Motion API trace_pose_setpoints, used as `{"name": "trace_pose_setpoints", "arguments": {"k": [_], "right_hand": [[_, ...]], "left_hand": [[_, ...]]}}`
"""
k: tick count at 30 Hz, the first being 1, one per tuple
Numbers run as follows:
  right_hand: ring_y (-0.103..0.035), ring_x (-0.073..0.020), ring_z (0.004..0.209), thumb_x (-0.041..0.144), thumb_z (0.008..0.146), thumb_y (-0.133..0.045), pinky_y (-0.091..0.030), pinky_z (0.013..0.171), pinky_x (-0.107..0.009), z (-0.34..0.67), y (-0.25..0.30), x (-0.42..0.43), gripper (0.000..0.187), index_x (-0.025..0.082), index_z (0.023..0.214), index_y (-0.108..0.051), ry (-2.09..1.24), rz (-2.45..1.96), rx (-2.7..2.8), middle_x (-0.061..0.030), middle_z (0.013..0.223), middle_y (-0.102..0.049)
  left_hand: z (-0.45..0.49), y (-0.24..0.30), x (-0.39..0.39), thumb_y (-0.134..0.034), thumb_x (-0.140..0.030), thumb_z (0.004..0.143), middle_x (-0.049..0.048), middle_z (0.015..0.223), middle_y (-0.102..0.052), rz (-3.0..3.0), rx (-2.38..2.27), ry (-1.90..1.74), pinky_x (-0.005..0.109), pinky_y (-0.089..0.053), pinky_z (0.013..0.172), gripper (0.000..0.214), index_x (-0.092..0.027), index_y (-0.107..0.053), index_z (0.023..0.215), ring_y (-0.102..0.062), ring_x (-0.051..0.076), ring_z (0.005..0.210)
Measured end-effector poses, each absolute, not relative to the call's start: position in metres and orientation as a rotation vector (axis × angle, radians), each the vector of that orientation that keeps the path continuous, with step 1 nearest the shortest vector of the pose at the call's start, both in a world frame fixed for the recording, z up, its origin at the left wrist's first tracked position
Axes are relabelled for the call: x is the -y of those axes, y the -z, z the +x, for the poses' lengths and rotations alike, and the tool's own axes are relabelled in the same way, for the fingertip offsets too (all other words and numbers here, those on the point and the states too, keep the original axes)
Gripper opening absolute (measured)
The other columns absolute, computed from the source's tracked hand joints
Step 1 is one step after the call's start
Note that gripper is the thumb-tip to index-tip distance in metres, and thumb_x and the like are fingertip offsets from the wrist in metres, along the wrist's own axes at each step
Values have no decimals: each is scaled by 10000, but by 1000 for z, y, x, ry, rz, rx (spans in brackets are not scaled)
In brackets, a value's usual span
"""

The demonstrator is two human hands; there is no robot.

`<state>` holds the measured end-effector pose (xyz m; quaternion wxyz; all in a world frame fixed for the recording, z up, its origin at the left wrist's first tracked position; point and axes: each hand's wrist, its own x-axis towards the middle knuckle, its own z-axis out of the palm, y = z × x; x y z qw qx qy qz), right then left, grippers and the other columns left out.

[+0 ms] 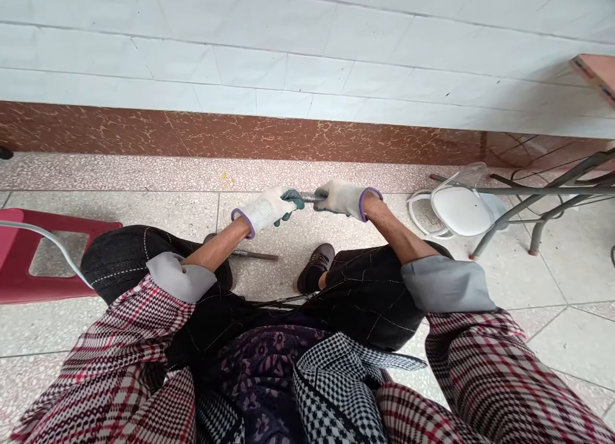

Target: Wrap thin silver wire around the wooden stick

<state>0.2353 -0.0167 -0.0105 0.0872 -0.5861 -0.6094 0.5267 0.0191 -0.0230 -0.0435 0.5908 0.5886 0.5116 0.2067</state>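
Observation:
A short, ridged silver metal coil, like a spring, spans the gap between my two hands above the floor. My left hand, in a white glove with dark green coated fingers and a purple cuff, is closed around its left end. At its right end my right hand, gloved the same way, has its fingers closed on it. Both ends are hidden inside the gloves. Below my left wrist, a thin metal rod with a ridged section lies on the floor near my left shoe, partly covered by my leg.
A red plastic stool stands at the left, a pale cable crossing it. To the right are a white lidded container and grey metal table legs. The tiled wall rises ahead. My shoe rests on the speckled floor.

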Motion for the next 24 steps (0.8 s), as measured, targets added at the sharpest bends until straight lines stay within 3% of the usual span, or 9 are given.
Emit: {"name": "trace_pose_setpoints", "arguments": {"k": [3,6,14,19,24], "right_hand": [[-615,-141,677,265,921,-768,-470,541,-224,237,6,7,138,156,963,-695,-1448,-1781,1822,-46,790,-664],[-451,-85,504,238,872,-780,-328,417,-220,235,-2,8,136,138,883,-689,-1352,-1734,1832,2,612,-551],[-375,-65,423,275,889,-700,-289,328,-204,219,-22,24,158,160,803,-632,-1497,-1540,1622,39,583,-467],[-388,-61,409,302,873,-735,-304,316,-184,213,-38,18,193,143,977,-701,-1689,-1432,1506,50,602,-478],[-350,-52,372,257,863,-697,-289,305,-172,210,-62,7,149,145,959,-677,-1925,-1310,1439,58,587,-483]], "left_hand": [[22,46,24,-694,-173,896,24,686,-592,1333,-1173,-535,223,-380,521,37,-196,-676,918,-572,136,634],[25,48,24,-658,-167,926,15,664,-572,1300,-1151,-580,221,-404,510,17,-183,-658,931,-551,117,591],[26,29,2,-610,-99,871,-54,542,-443,1241,-1165,-724,246,-337,375,121,-213,-594,832,-367,87,415],[17,-8,4,-635,-80,839,-45,540,-430,1224,-1213,-795,259,-330,387,155,-212,-569,791,-381,93,429],[5,-47,0,-639,-78,846,-18,521,-452,1321,-1232,-718,257,-332,401,183,-188,-588,709,-388,90,428]]}}
